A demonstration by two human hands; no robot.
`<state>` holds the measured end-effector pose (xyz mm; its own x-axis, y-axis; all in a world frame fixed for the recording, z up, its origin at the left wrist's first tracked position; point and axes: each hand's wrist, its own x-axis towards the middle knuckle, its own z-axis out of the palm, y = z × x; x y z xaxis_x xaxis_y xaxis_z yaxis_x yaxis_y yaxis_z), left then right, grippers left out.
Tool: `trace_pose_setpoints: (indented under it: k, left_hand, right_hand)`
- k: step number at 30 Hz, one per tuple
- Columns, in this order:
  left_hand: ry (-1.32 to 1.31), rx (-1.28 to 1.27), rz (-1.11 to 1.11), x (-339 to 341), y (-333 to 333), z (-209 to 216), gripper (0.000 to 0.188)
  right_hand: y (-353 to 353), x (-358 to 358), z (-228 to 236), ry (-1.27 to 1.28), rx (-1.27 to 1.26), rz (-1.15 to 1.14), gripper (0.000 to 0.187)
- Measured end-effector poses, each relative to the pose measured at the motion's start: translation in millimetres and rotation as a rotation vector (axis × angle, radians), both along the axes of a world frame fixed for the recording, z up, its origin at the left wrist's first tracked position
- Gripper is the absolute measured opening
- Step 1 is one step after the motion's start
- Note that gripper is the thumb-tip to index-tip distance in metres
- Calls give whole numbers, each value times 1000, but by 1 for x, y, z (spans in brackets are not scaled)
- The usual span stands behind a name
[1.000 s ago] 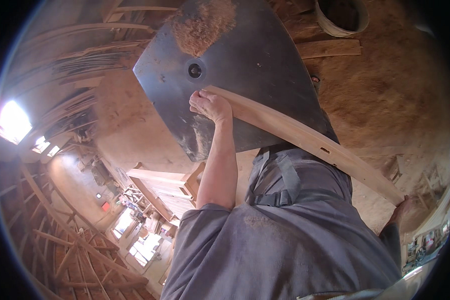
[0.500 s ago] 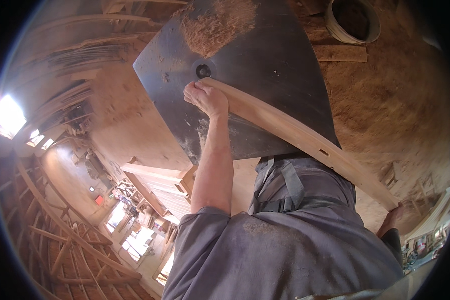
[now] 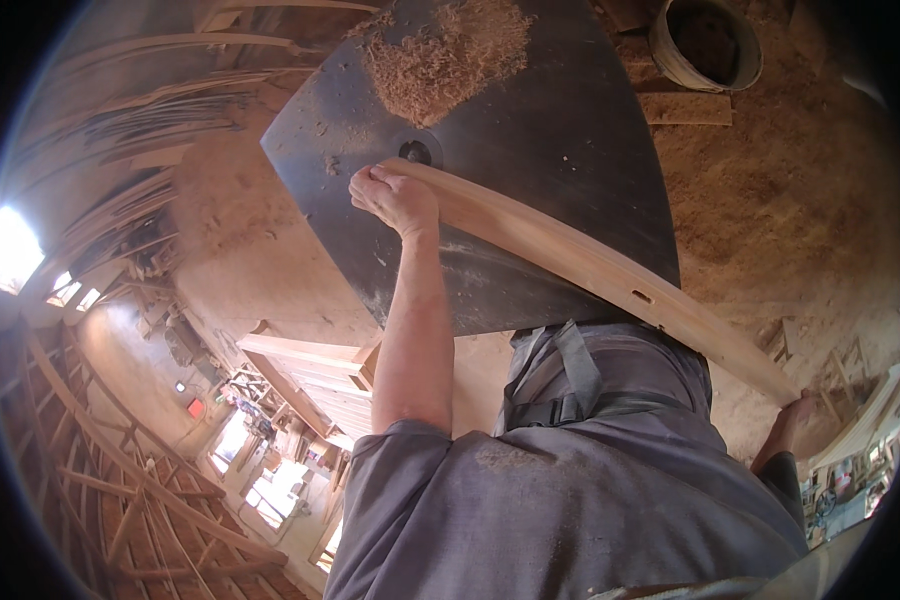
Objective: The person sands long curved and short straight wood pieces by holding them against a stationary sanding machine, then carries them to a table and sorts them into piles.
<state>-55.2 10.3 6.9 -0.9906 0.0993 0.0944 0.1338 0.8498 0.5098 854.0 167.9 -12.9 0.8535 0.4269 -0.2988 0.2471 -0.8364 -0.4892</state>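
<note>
A long wooden board lies slantwise over the dark metal desk, from the round fitting at the far left, past the near right edge and out beyond it. The hands are well apart, one at each end of the board. The left hand is curled closed on the far left end, close beside the fitting; a grip there probably lets it set exactly how that end sits against the metal part. The right hand touches the near right end, past the desk; it is small and bent by the lens, so I cannot tell how its fingers close. Its place makes sense, since that end hangs free and would likely tip without support. The slot in the board shows between the hands, nearer the right one, with neither covering it. The board passes close in front of the person's body, which seems to help keep it steady. A heap of shavings lies beyond the fitting, away from the board. Far right, a bucket stands on the floor.
</note>
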Motion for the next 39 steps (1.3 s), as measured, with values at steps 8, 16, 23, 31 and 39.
trace_pose_setpoints:
  k: [8,16,23,31,39]
  left_hand:
    - [52,7,44,-45,-9,1,29]
    - [71,18,70,-112,-30,-8,31]
    - [78,47,116,-182,-55,-21,33]
    - [99,99,156,-246,-84,-19,35]
    - [60,205,232,-342,-161,-40,39]
  right_hand:
    - [19,-68,4,18,-55,-4,27]
    - [39,-116,-1,-220,-222,223,43]
    - [62,-230,6,-49,71,117,29]
    - [71,-316,2,142,248,50,29]
    - [74,-401,-1,-103,80,272,26]
